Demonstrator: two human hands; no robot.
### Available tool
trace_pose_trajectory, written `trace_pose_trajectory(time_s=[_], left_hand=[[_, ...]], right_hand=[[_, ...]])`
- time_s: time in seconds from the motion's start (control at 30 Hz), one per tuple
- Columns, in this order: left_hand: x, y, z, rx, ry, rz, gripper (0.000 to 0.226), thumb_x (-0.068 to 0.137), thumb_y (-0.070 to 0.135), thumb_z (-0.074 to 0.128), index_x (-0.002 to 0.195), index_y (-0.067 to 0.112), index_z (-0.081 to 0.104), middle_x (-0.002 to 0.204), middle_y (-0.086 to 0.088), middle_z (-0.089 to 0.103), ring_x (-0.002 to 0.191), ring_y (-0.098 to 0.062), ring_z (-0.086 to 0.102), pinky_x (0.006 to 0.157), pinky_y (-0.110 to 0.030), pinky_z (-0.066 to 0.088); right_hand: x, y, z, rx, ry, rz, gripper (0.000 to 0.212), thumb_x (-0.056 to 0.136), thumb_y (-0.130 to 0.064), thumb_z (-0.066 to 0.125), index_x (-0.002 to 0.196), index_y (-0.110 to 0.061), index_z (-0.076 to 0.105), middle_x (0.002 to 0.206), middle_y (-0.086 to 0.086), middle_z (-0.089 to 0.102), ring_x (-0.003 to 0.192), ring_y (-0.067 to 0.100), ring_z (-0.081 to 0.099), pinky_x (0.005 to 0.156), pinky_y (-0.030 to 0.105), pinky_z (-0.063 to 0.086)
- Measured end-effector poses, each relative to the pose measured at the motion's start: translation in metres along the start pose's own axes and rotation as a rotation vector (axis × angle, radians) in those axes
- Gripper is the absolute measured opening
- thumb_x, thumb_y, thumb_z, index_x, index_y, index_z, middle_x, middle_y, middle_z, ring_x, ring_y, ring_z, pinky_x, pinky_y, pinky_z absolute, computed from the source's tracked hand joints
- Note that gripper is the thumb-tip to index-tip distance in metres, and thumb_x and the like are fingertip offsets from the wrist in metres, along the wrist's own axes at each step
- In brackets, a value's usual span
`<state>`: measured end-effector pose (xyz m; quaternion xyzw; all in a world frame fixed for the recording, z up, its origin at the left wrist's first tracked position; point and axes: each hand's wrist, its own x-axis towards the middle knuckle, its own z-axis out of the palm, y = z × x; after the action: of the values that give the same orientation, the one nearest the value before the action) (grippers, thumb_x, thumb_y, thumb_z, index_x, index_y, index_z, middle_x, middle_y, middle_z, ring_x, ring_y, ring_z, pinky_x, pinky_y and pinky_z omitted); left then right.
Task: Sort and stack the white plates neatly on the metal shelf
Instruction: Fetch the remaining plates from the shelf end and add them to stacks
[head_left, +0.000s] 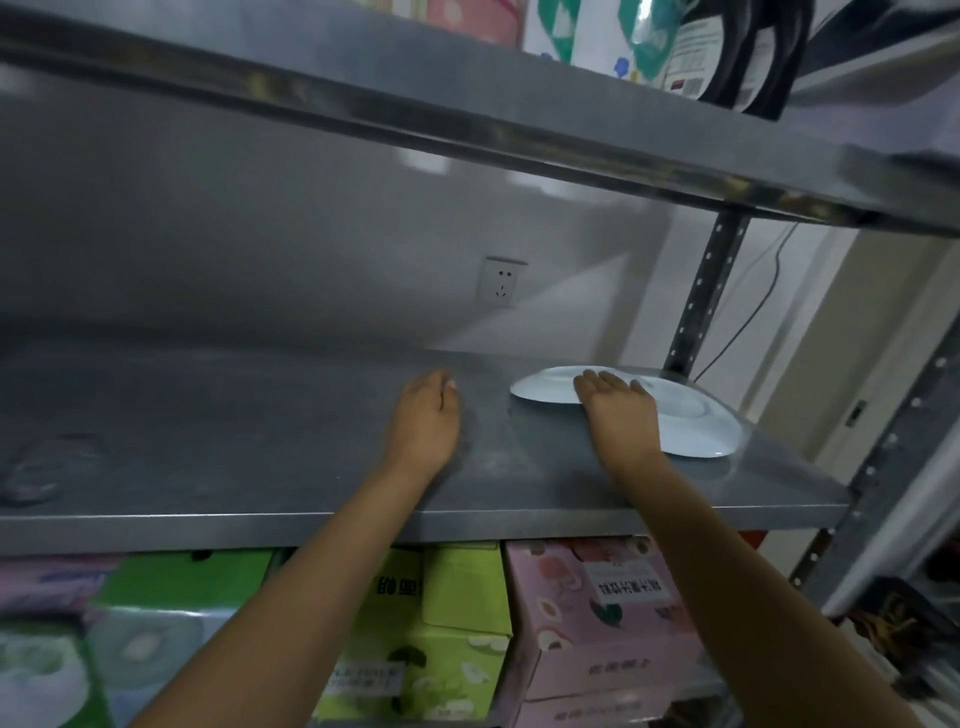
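A white plate — judged rigid, smooth, breakable, best gripped at the rim — is pressed flat-fingered by the right hand; the left hand is loosely curled, holding nothing.

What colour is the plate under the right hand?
White, plain, no visible pattern: the plate on the metal shelf under the right hand, head view.

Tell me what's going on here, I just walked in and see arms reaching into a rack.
A person is arranging white plates on a metal shelf. The right hand lies flat on the plates near the shelf's right end. The left hand rests beside them on bare metal, holding nothing.
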<state>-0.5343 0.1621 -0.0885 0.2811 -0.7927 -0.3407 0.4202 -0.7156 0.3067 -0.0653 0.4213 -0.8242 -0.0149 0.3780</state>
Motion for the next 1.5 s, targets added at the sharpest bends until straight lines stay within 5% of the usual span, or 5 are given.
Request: trace_pose_trajectory(time_s=[0.1,0.27,0.67,0.87,1.5], left_hand=[[0.001,-0.002,0.0,-0.024,0.007,-0.035,0.03,0.1,0.015,0.038,0.12,0.002,0.057,0.12,-0.016,0.061,0.114,-0.03,0.052,0.085,-0.024,0.035],[-0.002,-0.002,-0.007,-0.067,0.059,-0.028,0.036,0.098,0.011,0.04,0.132,0.008,0.05,0.132,-0.013,0.055,0.122,-0.025,0.048,0.098,-0.025,0.034],[-0.017,-0.029,-0.089,0.022,0.309,0.118,0.06,0.068,0.012,0.071,0.126,0.014,0.056,0.143,-0.01,0.042,0.136,-0.024,0.035,0.111,-0.036,0.031],[-0.016,-0.059,-0.175,0.18,0.411,0.226,0.029,0.072,0.01,0.078,0.098,0.008,0.066,0.13,-0.008,0.054,0.137,-0.022,0.034,0.107,-0.008,0.02],[-0.029,-0.119,-0.431,0.523,0.702,0.218,0.022,0.064,0.0,0.083,0.077,0.009,0.067,0.09,-0.006,0.069,0.117,-0.034,0.056,0.11,-0.013,0.025]], right_hand=[[0.014,-0.014,-0.007,0.137,0.23,0.006,0.045,0.053,0.006,0.075,0.094,-0.007,0.067,0.072,0.01,0.067,0.06,0.029,0.063,0.047,0.03,0.051],[0.029,-0.06,-0.02,0.571,0.432,0.106,0.043,0.071,0.0,0.05,0.108,-0.011,0.069,0.086,0.011,0.073,0.067,0.031,0.068,0.055,0.035,0.056],[0.059,-0.181,-0.103,1.97,0.15,0.74,0.028,0.077,0.016,0.058,0.075,-0.011,0.066,0.081,0.009,0.069,0.072,0.022,0.064,0.068,0.036,0.054],[0.076,-0.248,-0.121,2.158,-0.104,0.836,0.024,0.076,0.012,0.063,0.089,-0.008,0.068,0.09,0.013,0.068,0.072,0.025,0.064,0.057,0.034,0.053],[0.094,-0.454,-0.232,2.26,-0.409,0.32,0.021,0.098,-0.022,0.048,0.101,-0.008,0.064,0.089,0.009,0.068,0.075,0.016,0.066,0.057,0.036,0.059]])
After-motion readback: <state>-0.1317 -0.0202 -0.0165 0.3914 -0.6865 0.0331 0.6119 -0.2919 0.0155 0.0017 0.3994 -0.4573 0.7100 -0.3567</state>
